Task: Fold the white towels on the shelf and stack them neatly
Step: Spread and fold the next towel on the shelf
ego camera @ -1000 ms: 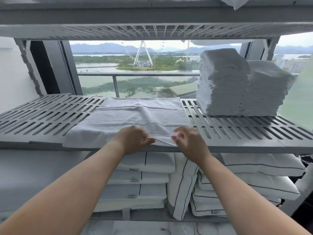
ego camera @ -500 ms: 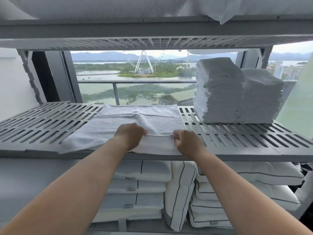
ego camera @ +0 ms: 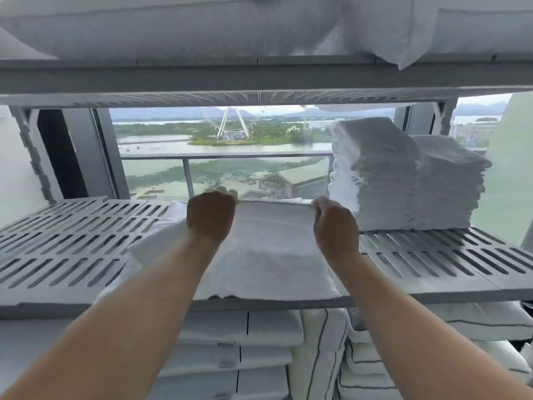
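A white towel (ego camera: 271,255) lies on the grey slotted shelf (ego camera: 72,249), doubled over from front to back. My left hand (ego camera: 210,217) grips its folded-over edge at the far left, and my right hand (ego camera: 334,226) grips the same edge at the far right. Both hands sit near the back of the shelf, fists closed on the cloth. Two tall stacks of folded white towels (ego camera: 403,177) stand just right of my right hand.
Another shelf (ego camera: 259,79) hangs close overhead with white bedding (ego camera: 173,24) on it. Striped pillows (ego camera: 317,356) fill the level below. A window with a railing lies behind the shelf. The shelf's left part is bare slotted surface.
Both hands pinched the towel's near edge at the shelf front, then carried it away from me to the back, folding the towel over itself.
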